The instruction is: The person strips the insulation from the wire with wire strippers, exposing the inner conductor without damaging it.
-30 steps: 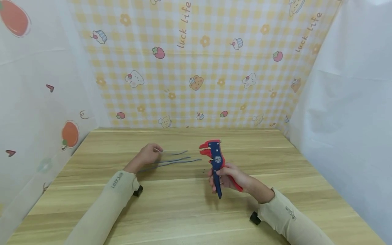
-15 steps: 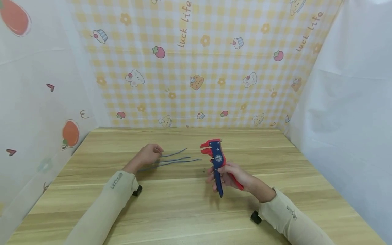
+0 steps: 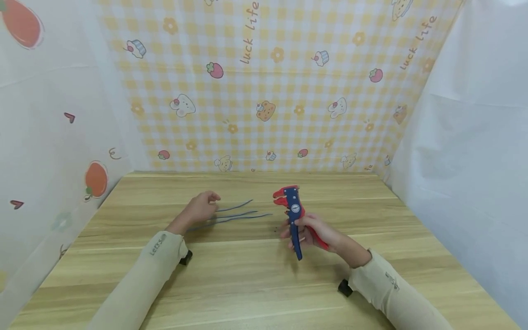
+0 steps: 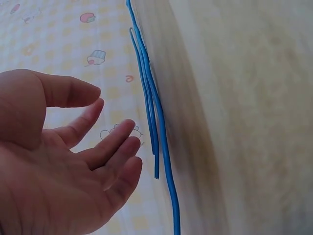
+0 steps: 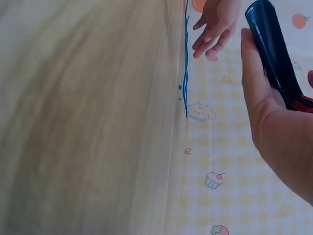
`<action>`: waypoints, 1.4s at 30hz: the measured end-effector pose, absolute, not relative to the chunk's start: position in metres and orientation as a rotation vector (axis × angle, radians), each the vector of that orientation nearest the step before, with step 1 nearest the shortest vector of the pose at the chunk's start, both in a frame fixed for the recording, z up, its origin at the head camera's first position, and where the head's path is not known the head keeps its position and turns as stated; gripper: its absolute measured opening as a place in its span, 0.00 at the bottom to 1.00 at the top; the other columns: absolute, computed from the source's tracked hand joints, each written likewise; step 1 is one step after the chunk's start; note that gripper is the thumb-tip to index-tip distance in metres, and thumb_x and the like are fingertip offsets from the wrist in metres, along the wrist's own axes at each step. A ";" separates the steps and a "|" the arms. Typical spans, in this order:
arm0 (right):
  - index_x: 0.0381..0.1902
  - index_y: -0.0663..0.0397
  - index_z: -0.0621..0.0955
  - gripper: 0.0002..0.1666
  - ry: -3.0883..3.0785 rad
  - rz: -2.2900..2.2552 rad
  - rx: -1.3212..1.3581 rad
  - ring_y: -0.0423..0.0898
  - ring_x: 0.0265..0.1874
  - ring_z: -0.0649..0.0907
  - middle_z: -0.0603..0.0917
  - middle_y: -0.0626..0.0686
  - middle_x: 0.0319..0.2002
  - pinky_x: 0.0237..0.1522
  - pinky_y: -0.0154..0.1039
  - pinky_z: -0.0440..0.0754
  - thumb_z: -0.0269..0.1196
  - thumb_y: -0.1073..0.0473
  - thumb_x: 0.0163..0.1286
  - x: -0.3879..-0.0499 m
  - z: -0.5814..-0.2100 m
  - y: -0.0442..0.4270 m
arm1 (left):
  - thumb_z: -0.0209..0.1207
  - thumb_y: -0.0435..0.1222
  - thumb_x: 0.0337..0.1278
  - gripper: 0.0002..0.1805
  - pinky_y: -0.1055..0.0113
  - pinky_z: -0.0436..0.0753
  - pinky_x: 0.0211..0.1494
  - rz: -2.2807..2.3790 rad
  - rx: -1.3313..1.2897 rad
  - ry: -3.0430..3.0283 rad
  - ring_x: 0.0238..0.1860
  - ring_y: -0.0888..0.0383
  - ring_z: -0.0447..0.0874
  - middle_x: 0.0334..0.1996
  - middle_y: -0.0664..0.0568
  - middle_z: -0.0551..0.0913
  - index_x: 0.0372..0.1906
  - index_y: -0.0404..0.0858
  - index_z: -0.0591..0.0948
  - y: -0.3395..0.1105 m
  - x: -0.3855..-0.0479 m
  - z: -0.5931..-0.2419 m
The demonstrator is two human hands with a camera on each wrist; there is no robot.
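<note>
Three blue wires (image 3: 243, 218) lie roughly side by side on the wooden table, their left parts partly hidden by my left hand (image 3: 200, 208). That hand hovers beside them with fingers loosely bent; in the left wrist view nothing is between thumb and fingers, and the wires (image 4: 164, 127) are apart from the fingertips. My right hand (image 3: 321, 231) holds a red and blue wire stripper (image 3: 295, 208) by its handles, which are spread, head up and jaws pointing left. The right wrist view shows just one dark handle (image 5: 274, 49) and part of the red one.
Tiny dark bits (image 5: 180, 88) lie on the table near the right ends of the wires. A yellow checked cloth (image 3: 264, 91) stands behind the table (image 3: 247, 284), with white sheets at the left and right sides.
The wire nearest the back has come to lie on the table, and my left fingers have moved off it. The stripper has shifted slightly right and up in the head view.
</note>
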State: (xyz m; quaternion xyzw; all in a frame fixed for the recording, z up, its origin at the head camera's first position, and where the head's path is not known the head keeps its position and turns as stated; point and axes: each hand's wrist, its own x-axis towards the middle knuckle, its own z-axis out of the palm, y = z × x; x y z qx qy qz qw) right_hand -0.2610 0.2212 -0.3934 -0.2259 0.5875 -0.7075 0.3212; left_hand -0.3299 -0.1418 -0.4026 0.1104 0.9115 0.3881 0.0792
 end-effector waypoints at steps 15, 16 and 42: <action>0.63 0.79 0.66 0.30 1.874 -1.835 -0.308 0.56 0.39 0.89 0.86 0.64 0.47 0.33 0.40 0.86 0.50 0.56 0.76 -0.289 -0.393 0.223 | 0.47 0.43 0.74 0.30 0.40 0.63 0.69 1.269 0.258 2.687 0.70 0.32 0.59 0.71 0.30 0.61 0.71 0.28 0.61 -0.138 -0.325 -0.399; 0.64 0.79 0.66 0.31 1.894 -1.834 -0.287 0.57 0.39 0.89 0.86 0.65 0.47 0.32 0.40 0.86 0.50 0.56 0.76 -0.292 -0.394 0.223 | 0.46 0.43 0.74 0.30 0.40 0.63 0.69 1.273 0.256 2.678 0.70 0.32 0.59 0.71 0.30 0.61 0.71 0.28 0.60 -0.138 -0.325 -0.399; 0.38 0.68 0.86 0.21 2.360 -1.739 0.104 0.45 0.18 0.86 0.87 0.63 0.25 0.21 0.35 0.83 0.64 0.51 0.68 -0.339 -0.406 0.219 | 0.48 0.44 0.73 0.31 0.41 0.66 0.67 1.253 0.246 2.656 0.69 0.32 0.62 0.70 0.28 0.61 0.70 0.29 0.61 -0.133 -0.325 -0.402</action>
